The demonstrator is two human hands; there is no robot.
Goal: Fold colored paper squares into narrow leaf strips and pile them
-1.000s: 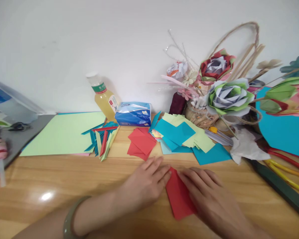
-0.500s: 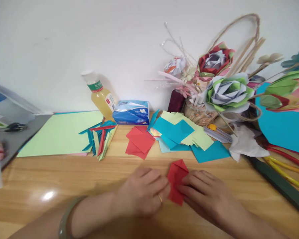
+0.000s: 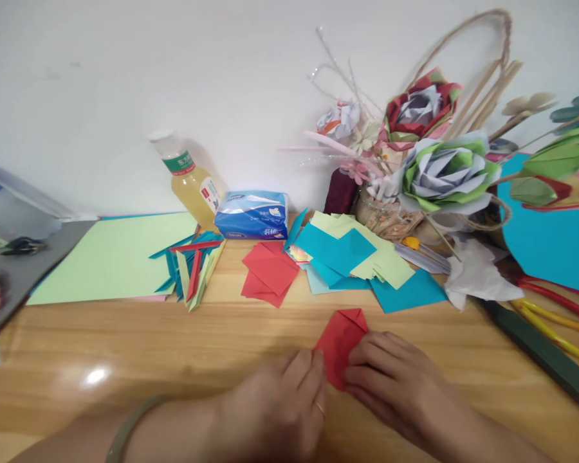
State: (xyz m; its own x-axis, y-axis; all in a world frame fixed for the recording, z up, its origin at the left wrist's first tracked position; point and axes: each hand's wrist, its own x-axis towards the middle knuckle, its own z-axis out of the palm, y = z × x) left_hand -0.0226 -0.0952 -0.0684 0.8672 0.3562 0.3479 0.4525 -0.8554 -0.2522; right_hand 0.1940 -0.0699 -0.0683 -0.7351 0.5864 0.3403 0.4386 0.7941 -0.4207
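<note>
A red piece of origami paper [image 3: 343, 337] lies on the wooden table between my hands, its top corner folded over. My left hand [image 3: 289, 399] is closed at the paper's lower left edge, with its fingertips pinching there. On the right edge, the fingers of my right hand [image 3: 395, 373] are pressed together and hold the sheet; the thumb is partly hidden. Beyond the hands lies a small stack of red paper squares [image 3: 273, 273]. To its left is a pile of folded paper strips [image 3: 190, 267] in teal, red and light green.
Blue and light green paper squares [image 3: 340, 251] spread behind my right hand. A tissue pack [image 3: 251, 215] and a tilted drink bottle [image 3: 188, 183] stand by the wall. Paper flowers [image 3: 446, 173] fill a basket at right, near a dark green tool [image 3: 540, 347]. Large green sheets [image 3: 110, 257] lie left.
My left hand has shifted down the paper's left edge. More of the red paper's left side shows, and it looks wider than before. My right hand stays nearly in place.
</note>
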